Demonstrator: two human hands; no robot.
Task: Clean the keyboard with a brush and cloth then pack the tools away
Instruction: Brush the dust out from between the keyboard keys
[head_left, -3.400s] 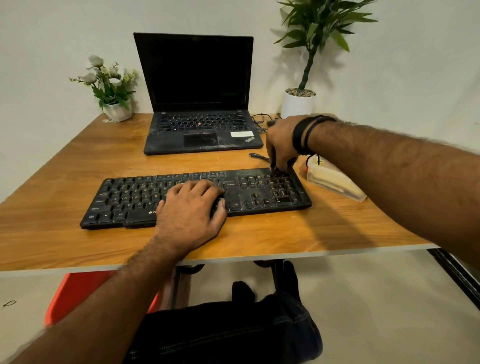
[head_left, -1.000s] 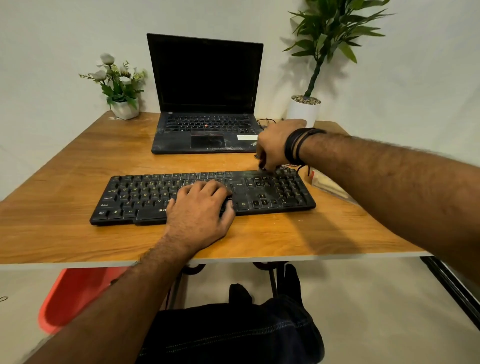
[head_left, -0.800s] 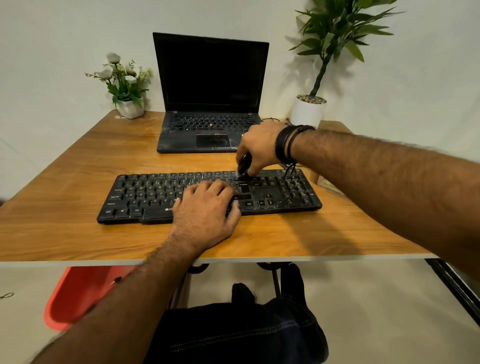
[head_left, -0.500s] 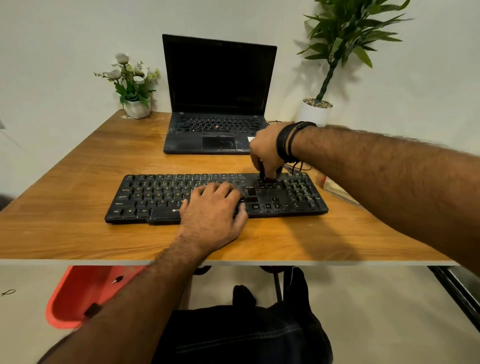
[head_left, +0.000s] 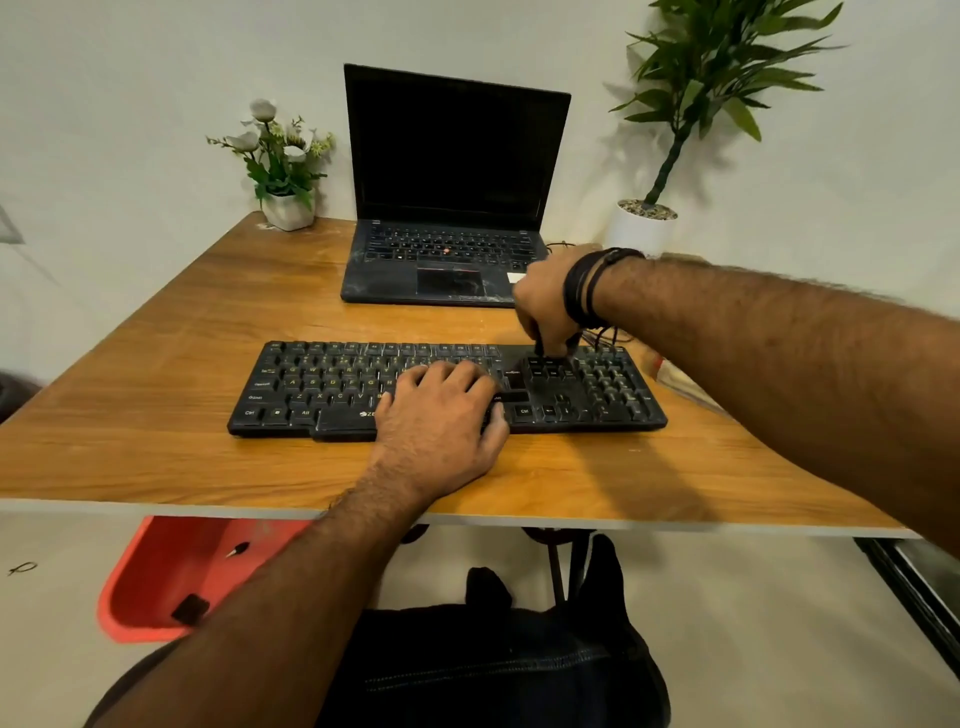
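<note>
**Q:** Item one, the keyboard (head_left: 363, 384). Condition and location?

**A:** Black, full-size, with number pad. It lies flat on the wooden table (head_left: 156, 457), directly under both my hands. Pale dust shows on the keys at the right end. Main-block letters are yellowish; modifier legends are white.

**Q:** Readable writing?

**A:** "Ctrl" and "Alt" on the bottom row, left of my left hand (head_left: 441, 421); "Ctrl" again just right of that hand. On the front lip, a white logo starts "ZE"; my left hand covers the rest. Other legends are too small to read.

**Q:** Left hand, state?

**A:** Palm down, fingers relaxed and spread flat across the middle keys, heel on the front edge. It holds nothing; it presses on the keyboard.

**Q:** Right hand (head_left: 545, 306)?

**A:** Fingers curled downward, pinching a dark slim tool, the brush (head_left: 540, 347), with its tip on the key cluster between main block and number pad. My fingers hide most of it. Black bands (head_left: 582, 288) circle that wrist.

**Q:** Other stock?

**A:** Beyond my right hand, an open black laptop (head_left: 447, 208), screen dark, red nub amid its keys, white sticker on the palm rest, unreadable. Far beyond my left hand, a white flower pot (head_left: 288, 210). Beyond my right wrist, a tall plant (head_left: 675, 145) in a white pot.
</note>
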